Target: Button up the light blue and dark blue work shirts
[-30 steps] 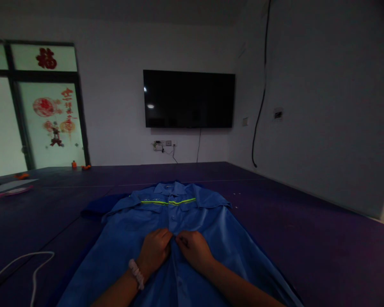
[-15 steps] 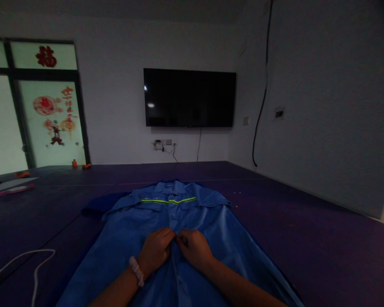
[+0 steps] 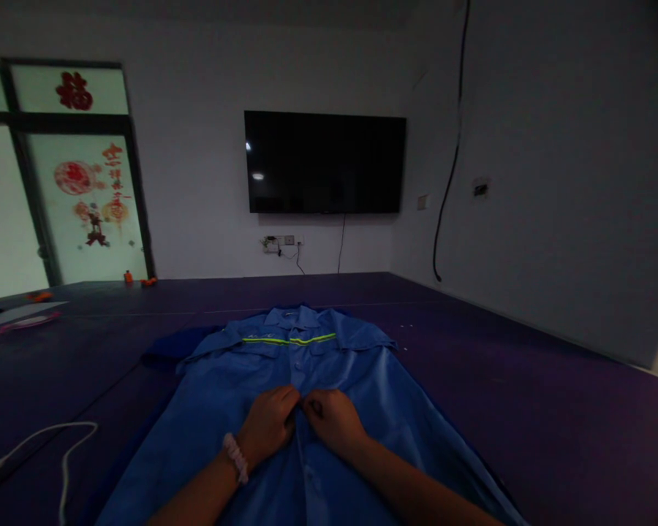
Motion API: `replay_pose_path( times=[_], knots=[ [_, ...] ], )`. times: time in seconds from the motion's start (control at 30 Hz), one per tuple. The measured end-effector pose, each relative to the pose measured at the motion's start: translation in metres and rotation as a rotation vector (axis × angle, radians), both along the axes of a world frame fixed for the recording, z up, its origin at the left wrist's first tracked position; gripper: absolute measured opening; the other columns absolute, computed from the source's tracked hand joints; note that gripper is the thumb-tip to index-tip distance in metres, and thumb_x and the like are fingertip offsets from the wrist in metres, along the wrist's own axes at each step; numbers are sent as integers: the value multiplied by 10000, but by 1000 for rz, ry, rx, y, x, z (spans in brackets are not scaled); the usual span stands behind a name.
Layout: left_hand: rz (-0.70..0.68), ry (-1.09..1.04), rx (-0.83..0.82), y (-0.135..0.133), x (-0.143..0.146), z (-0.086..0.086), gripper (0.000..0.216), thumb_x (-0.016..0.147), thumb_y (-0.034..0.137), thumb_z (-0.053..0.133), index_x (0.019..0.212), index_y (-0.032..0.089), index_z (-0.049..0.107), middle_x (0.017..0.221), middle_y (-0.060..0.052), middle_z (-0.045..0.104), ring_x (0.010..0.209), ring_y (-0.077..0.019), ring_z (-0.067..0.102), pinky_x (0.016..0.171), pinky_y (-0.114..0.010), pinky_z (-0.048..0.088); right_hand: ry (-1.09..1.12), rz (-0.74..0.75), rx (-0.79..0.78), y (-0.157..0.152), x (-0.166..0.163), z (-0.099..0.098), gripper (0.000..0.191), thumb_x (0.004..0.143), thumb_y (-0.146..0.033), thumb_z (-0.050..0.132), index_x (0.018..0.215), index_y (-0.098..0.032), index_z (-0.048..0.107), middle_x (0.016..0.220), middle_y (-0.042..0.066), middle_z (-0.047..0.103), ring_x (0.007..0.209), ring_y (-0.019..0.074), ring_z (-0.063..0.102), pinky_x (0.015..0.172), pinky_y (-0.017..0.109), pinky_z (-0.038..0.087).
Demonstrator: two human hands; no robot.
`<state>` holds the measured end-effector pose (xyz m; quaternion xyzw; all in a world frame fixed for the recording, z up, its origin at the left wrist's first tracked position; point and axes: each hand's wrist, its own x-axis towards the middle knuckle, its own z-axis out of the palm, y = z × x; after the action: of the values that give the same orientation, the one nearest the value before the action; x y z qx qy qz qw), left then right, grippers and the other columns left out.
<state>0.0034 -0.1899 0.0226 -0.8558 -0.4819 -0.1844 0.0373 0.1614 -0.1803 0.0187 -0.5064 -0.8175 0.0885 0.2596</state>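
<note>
Shirt: the blue shirt (image 3: 384, 409) is lying flat on the purple table (image 3: 526, 380), front side up, with its collar pointing away from the person and its lower part reaching toward the bottom edge of the view.
Stripe: a yellow-green reflective stripe (image 3: 289, 340) is running across the chest of the shirt, just below the collar.
Left hand: the left hand (image 3: 268, 424) is resting on the middle of the shirt, and its fingers are curling closed on the fabric of the front button line.
Right hand: the right hand (image 3: 332, 420) is lying just beside the left one, fingertips nearly touching it, and it is also pinching the same strip of fabric.
Wrist: a pale bracelet (image 3: 235, 456) is sitting around the left wrist.
Dark cloth: a darker blue cloth (image 3: 169, 351) is showing from under the shirt's left shoulder.
Cable: a white cable (image 3: 60, 446) is curving on the table, well apart to the left.
Wall: a black television (image 3: 324, 162) is hanging on the far wall, above a socket (image 3: 282, 242).
Window: a glass door (image 3: 82, 204) with red paper decorations is standing at the far left.
</note>
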Motion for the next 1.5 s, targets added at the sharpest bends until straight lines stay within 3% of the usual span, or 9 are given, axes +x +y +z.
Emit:
replay_pose_path(
  times=[0.53,0.93,1.1,1.23,1.4,1.5],
  knots=[
    [-35,-61,161,2,-1,-10,210,707,32,408,739,161,571,751,-43,600,733,-166,545,667,-264,415,2,-12,-4,0,-1,1,224,835,-233,455,842,-212,677,746,9,691,650,125,607,543,205,322],
    [-102,-27,133,-1,-3,-10,112,682,109,478,757,163,540,775,-41,581,732,-171,533,650,-258,414,39,-17,-11,-4,1,0,213,836,-228,448,824,-196,658,720,15,679,626,123,594,528,202,311],
    [-5,-135,59,-19,1,-7,105,695,91,457,733,178,501,774,-22,564,742,-158,520,644,-244,400,71,-43,-59,-16,-4,-3,182,826,-231,472,782,-178,640,675,7,653,592,111,568,504,200,296],
    [60,-184,-3,-41,3,-11,119,686,75,456,623,176,463,711,-17,543,693,-145,506,606,-238,370,104,83,-120,-25,1,-9,278,834,-318,484,634,-161,597,600,-6,598,551,97,520,496,196,300],
    [-72,-251,-95,-62,5,-15,116,706,108,467,613,175,489,686,-14,550,669,-130,500,603,-227,358,106,323,-107,-47,21,-13,390,799,-482,509,589,-158,560,635,2,577,602,101,514,548,193,341],
    [-124,-291,-170,-65,8,-11,100,699,112,468,635,174,514,705,-13,561,680,-127,504,609,-221,361,57,332,-99,-62,27,-12,447,745,-579,524,572,-168,549,597,-4,567,563,99,503,532,202,319]
  ],
)
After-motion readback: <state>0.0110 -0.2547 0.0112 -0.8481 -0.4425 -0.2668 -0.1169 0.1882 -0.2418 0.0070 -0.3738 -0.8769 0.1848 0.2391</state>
